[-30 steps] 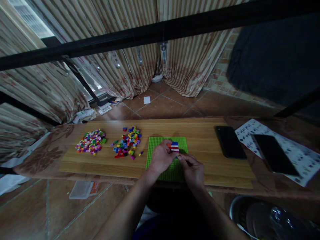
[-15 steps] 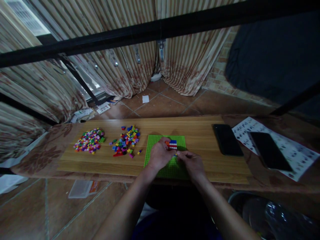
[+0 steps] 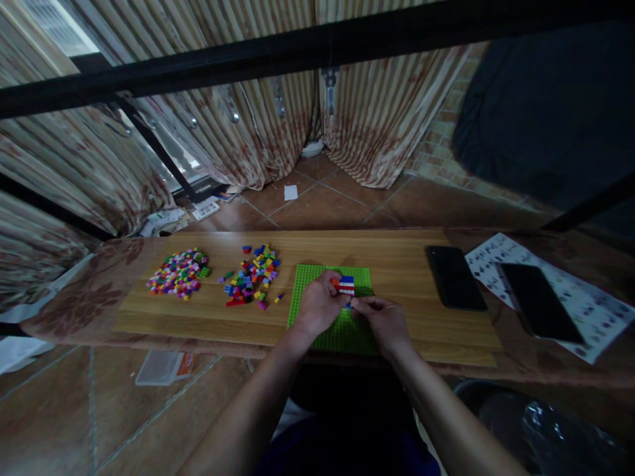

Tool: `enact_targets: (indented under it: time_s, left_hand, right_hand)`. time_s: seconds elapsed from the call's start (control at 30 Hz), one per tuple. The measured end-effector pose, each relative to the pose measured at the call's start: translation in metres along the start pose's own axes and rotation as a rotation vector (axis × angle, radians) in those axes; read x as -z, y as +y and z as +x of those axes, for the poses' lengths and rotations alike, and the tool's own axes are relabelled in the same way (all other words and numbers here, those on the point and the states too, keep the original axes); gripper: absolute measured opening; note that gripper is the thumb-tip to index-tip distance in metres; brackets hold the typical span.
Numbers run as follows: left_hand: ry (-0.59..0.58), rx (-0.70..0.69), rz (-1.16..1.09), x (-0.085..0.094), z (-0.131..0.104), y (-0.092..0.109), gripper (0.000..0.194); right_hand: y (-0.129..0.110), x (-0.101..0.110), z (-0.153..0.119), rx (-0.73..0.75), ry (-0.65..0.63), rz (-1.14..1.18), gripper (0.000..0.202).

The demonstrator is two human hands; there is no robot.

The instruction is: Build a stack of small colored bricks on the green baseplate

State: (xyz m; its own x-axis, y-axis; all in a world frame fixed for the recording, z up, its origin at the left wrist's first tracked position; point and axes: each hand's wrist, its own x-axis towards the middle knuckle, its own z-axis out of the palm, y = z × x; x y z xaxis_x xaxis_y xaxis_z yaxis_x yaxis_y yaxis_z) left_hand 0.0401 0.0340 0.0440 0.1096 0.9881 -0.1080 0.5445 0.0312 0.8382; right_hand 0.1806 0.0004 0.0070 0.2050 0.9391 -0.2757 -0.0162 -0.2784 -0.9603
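A green studded baseplate [image 3: 308, 272] lies on the wooden board, under both hands. Over it, a small build of toy bricks [image 3: 346, 285] in blue, white and red stripes, with orange at its left end, is held in my left hand [image 3: 320, 301], whose fingers are closed round its left side. My right hand [image 3: 384, 322] pinches at the build's near edge, close to the left fingertips. A bit of blue shows between the two hands; whether the right fingers hold a separate brick is hidden.
Left on the wooden board [image 3: 198, 324] lie a large heap of small bricks [image 3: 177, 274] and a looser pile of bricks [image 3: 260, 268]. To the right are a black phone [image 3: 455, 277], a second dark device [image 3: 538, 302] and a printed sheet [image 3: 489, 254]. A black rail [image 3: 278, 59] crosses beyond.
The view has shifted slightly. Both hands stay at the striped build, and the right fingertips have moved only a little at its near edge.
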Motion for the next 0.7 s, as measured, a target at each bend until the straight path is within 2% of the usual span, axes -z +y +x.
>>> enact_targets:
  time_s: [0.2,0.33,0.43,0.53,0.63,0.7]
  left_hand:
    - [0.004,-0.004,0.06,-0.001,-0.001,0.002,0.032]
    - [0.022,-0.013,0.016,-0.001,-0.004,0.0,0.027]
    - [0.13,0.014,-0.161,0.005,-0.009,-0.002,0.023]
    - [0.231,0.14,-0.416,0.017,-0.025,-0.002,0.024]
    - [0.174,0.298,-0.769,0.025,-0.051,0.0,0.028]
    - [0.062,0.391,-0.987,0.024,-0.068,0.002,0.031]
  right_hand:
    - [0.006,-0.004,0.002,0.017,0.034,0.039,0.032]
    - [0.006,-0.006,0.001,0.032,-0.005,0.111,0.037]
    - [0.007,-0.003,0.0,0.041,-0.006,0.142,0.04]
    - [0.006,0.005,-0.006,0.061,0.095,0.155,0.038]
    - [0.0,0.011,-0.022,0.188,0.158,0.01,0.034]
    - [-0.008,0.011,-0.039,0.347,0.075,-0.148,0.027]
